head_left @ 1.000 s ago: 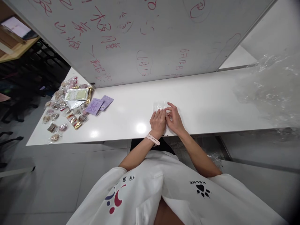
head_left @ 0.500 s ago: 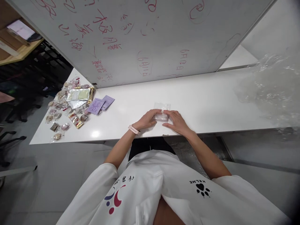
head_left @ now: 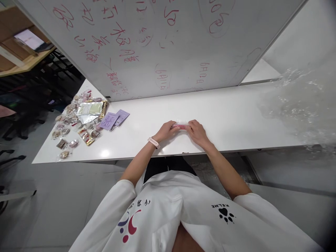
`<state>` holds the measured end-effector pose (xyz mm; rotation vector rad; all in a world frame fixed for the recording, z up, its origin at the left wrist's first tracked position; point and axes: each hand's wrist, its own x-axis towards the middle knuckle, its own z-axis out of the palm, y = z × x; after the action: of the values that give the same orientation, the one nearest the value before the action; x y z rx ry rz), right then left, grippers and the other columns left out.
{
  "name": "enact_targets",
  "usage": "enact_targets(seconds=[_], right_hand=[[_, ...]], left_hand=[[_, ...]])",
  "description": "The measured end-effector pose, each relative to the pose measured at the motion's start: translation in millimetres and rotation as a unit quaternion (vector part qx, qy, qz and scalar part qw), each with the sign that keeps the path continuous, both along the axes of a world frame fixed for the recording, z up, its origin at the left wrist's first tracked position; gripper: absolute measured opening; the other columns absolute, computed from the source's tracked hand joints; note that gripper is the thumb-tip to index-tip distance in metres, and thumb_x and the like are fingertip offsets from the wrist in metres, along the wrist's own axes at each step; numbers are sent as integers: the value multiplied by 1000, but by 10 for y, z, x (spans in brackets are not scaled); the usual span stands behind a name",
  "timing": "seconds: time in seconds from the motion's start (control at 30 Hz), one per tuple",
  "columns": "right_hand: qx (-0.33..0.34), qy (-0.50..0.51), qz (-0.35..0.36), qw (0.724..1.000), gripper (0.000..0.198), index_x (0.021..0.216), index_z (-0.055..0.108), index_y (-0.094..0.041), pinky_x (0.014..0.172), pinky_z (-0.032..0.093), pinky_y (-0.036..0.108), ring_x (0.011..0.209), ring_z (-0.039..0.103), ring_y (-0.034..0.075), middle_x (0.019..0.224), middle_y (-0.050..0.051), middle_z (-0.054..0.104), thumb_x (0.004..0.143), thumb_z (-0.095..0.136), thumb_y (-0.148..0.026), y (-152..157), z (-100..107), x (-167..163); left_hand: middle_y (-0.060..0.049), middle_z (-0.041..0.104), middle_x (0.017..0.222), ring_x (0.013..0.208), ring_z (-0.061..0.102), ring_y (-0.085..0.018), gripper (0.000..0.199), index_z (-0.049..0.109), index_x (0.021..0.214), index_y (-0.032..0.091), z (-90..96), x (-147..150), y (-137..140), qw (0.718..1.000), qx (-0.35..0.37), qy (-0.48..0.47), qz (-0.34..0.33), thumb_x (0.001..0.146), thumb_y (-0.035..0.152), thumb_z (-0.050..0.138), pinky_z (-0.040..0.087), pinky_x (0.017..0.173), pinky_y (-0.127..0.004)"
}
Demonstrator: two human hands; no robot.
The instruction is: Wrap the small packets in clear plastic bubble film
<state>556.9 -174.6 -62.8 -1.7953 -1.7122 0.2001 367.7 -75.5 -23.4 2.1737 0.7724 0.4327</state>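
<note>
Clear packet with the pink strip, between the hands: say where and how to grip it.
Pinch the packet by its two ends, coming from left and right, as the left hand and right hand do. It looks slim and runs crosswise between them, so an end grip should leave its pink middle free.

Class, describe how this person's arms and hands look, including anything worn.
White short sleeves end near the elbows. The left hand and right hand are gloveless. A pale pink wristband with small dark marks circles the left wrist; the right is bare.
</note>
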Motion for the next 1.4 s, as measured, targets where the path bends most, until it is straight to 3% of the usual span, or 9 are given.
enact_targets(seconds=[0.17,0.27,0.47,0.63,0.73,0.87,1.03,1.2,1.4], right_hand=[[-19,32,-70,997,58,72,62,-22,85,44,45,88,54,26,89,10,62,99,29,-62,286,-59,74],[-7,41,-111,993,50,92,67,-21,90,44,47,99,55,29,103,13,63,97,38,-61,415,-58,103],[-16,32,98,994,44,133,57,-24,103,41,47,124,51,29,138,11,57,98,46,-48,352,-40,64],[5,-19,73,997,56,148,43,-26,99,45,49,123,51,30,140,11,56,97,52,-44,12,-101,-42],[29,-65,34,997,53,149,44,-27,97,47,48,116,52,30,132,12,59,98,50,-40,-191,-118,54],[20,-138,-95,986,48,142,55,-21,92,48,51,107,53,33,119,18,61,99,46,-40,-365,-125,532],[-37,-182,-236,954,50,141,55,-15,85,49,54,103,53,36,107,23,60,99,43,-40,-387,-89,1233],[-112,-234,-207,943,52,143,49,-9,74,51,50,98,56,37,104,26,60,96,40,-30,-311,17,1453],[-182,-277,-170,928,55,143,45,-5,69,50,43,89,60,33,102,27,63,91,28,-10,-289,141,1439]], left_hand=[[-5,55,74,80,51,-23,31,54,72,22,-43,213,203,994,32,49,93,86,47,66,39,69,-31],[-8,61,88,90,53,-26,22,57,80,21,-72,317,307,989,48,55,126,82,38,72,40,77,-34],[-4,64,82,84,54,-22,18,59,75,21,-84,359,325,993,18,47,108,86,34,64,39,84,-37],[-6,64,85,88,56,-24,17,62,78,20,-129,436,95,992,28,41,114,89,33,57,41,87,-41],[-9,66,103,102,57,-28,14,65,97,22,-184,545,-147,996,18,3,93,89,30,56,42,93,-46],[-13,52,143,132,46,-33,42,55,130,27,-258,633,-422,998,12,-38,53,89,35,62,35,107,-55],[-16,40,155,144,37,-32,42,51,134,24,-318,586,-534,999,46,-8,-1,94,34,56,27,115,-57],[-16,34,159,151,25,-30,43,49,138,22,-352,338,-715,992,117,17,-38,96,32,53,19,122,-58],[-10,36,160,153,21,-28,46,45,145,26,-366,-80,-1021,976,211,56,9,99,33,48,23,123,-56]])
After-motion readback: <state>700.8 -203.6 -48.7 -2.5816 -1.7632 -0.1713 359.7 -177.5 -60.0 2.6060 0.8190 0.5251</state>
